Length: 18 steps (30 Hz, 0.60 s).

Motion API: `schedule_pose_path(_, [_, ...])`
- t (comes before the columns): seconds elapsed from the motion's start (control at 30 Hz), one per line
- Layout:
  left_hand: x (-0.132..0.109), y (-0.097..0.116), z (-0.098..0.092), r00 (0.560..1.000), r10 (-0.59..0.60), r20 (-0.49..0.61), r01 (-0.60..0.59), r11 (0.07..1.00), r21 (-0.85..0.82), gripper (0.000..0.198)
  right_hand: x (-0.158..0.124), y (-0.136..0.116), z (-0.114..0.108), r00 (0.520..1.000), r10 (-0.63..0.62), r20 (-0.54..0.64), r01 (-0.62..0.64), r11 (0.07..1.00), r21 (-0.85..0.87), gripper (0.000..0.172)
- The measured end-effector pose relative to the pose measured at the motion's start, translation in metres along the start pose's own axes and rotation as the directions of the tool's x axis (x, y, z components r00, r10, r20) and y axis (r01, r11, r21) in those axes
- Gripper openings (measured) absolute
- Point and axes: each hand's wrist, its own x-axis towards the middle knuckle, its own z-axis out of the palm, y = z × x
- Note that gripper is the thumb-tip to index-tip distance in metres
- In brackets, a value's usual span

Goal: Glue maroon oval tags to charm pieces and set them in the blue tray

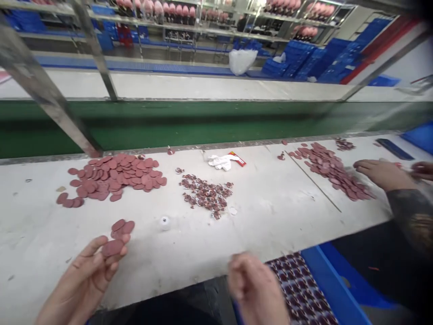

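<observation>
My left hand [89, 275] pinches a flat, reddish-brown oval disc [112, 247] between thumb and fingers, low over the white table. Two or three similar discs [123, 228] lie on the table just beyond its fingertips. My right hand [255, 289] is blurred and curled closed at the table's near edge, beside a blue crate [338, 286]. Whatever its fingers hold, if anything, is hidden. A large heap of the oval discs [118, 176] spreads at the back left. In the middle lies a pile of small, shiny brown-and-white pieces [208, 194].
A round white piece [164, 222], a crumpled white glove [221, 161] and a red card [238, 159] lie on the table [189, 257]. Past a thin stick [314, 183], a co-worker's hand [385, 174] is near another disc heap [333, 169]. A metal post [50, 90] stands at left.
</observation>
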Motion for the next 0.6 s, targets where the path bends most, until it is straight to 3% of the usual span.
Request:
schedule_pose_path(0.03, [-0.004, -0.004, 0.003, 1.0, -0.013, 0.003, 0.013, 1.0, -0.014, 0.043, -0.004, 0.003, 0.036, 0.975, 0.105, 0.194, -0.12, 0.991, 0.065, 0.062])
schedule_pose_path(0.1, [-0.014, -0.009, 0.01, 0.999, -0.047, -0.004, 0.046, 0.997, -0.063, 0.043, -0.003, 0.008, 0.095, 0.838, 0.237, 0.491, -0.334, 0.935, 0.118, 0.078])
schedule_pose_path(0.17, [-0.023, -0.012, 0.016, 0.998, -0.058, 0.011, 0.059, 0.993, -0.098, 0.043, 0.006, 0.011, 0.135, 0.727, 0.25, 0.639, -0.458, 0.87, 0.181, 0.083])
schedule_pose_path(0.23, [-0.029, -0.012, 0.019, 0.998, -0.05, 0.047, 0.055, 0.992, -0.115, 0.044, 0.02, 0.01, 0.158, 0.695, 0.203, 0.69, -0.514, 0.811, 0.278, 0.074])
schedule_pose_path(0.37, [-0.029, -0.012, 0.015, 0.989, -0.03, 0.145, 0.049, 0.99, -0.13, 0.036, 0.033, -0.003, 0.169, 0.689, 0.155, 0.708, -0.56, 0.733, 0.385, 0.043])
schedule_pose_path(0.43, [-0.027, -0.013, 0.013, 0.981, -0.023, 0.193, 0.047, 0.991, -0.123, 0.033, 0.025, -0.014, 0.164, 0.7, 0.155, 0.697, -0.556, 0.731, 0.396, 0.039])
schedule_pose_path(0.5, [-0.024, -0.017, 0.015, 0.971, -0.03, 0.236, 0.058, 0.992, -0.112, 0.03, 0.008, -0.025, 0.157, 0.775, 0.125, 0.619, -0.448, 0.8, 0.399, 0.042])
schedule_pose_path(0.6, [-0.021, -0.026, 0.022, 0.943, -0.066, 0.327, 0.103, 0.99, -0.096, 0.026, -0.021, -0.036, 0.151, 0.912, -0.036, 0.409, -0.131, 0.919, 0.372, 0.047])
